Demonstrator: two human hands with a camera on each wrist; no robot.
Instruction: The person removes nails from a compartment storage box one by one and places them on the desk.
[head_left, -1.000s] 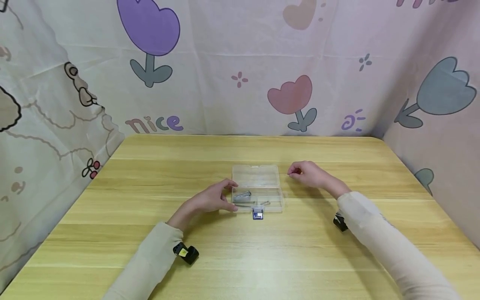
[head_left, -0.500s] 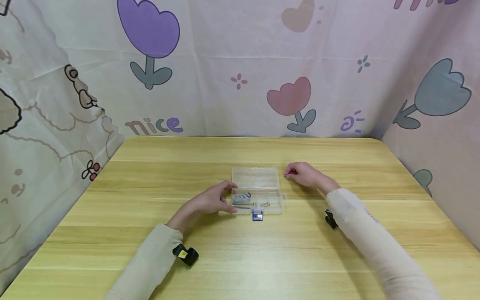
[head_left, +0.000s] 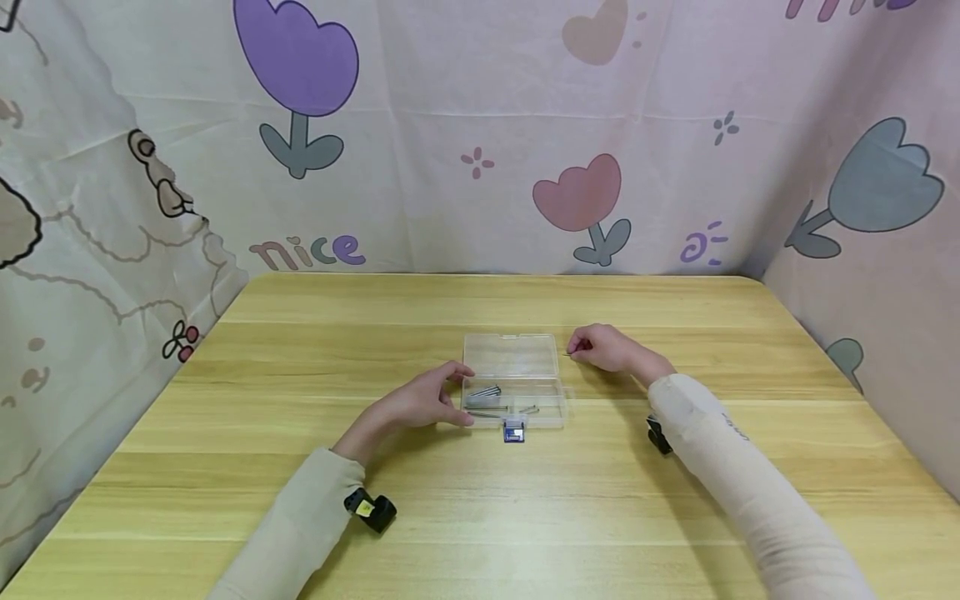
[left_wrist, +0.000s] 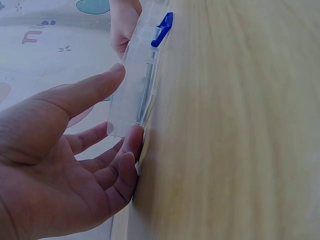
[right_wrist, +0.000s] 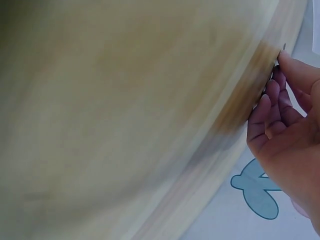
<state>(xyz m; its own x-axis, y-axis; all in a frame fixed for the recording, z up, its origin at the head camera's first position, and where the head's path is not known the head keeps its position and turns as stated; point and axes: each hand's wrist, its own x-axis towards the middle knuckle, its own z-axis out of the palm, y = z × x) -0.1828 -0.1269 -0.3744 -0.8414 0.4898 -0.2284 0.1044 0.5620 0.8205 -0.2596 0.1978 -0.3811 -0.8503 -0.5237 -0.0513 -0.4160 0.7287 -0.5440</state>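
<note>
A clear plastic box (head_left: 551,411) lies with its lid (head_left: 510,355) folded back on the wooden table. Long metal nails (head_left: 484,396) fill its left compartments, and a few shorter metal pieces (head_left: 529,409) lie in the front right one. At its front edge hangs a blue latch (head_left: 513,432). My left hand (head_left: 423,396) grips the box's left end, thumb at the front corner and fingers behind. Just right of the lid, my right hand (head_left: 607,347) pinches a thin nail-like metal piece (right_wrist: 284,46); only its tip shows past the fingertips.
The wooden table (head_left: 480,517) extends around the box on all sides. Behind it hangs a patterned cloth (head_left: 435,208), with more cloth along the left and right. Black wrist cameras (head_left: 371,510) sit at both sleeves.
My right hand has shifted a little left, closer to the lid, still pinching the thin metal piece. The left hand and the box stay in place.
</note>
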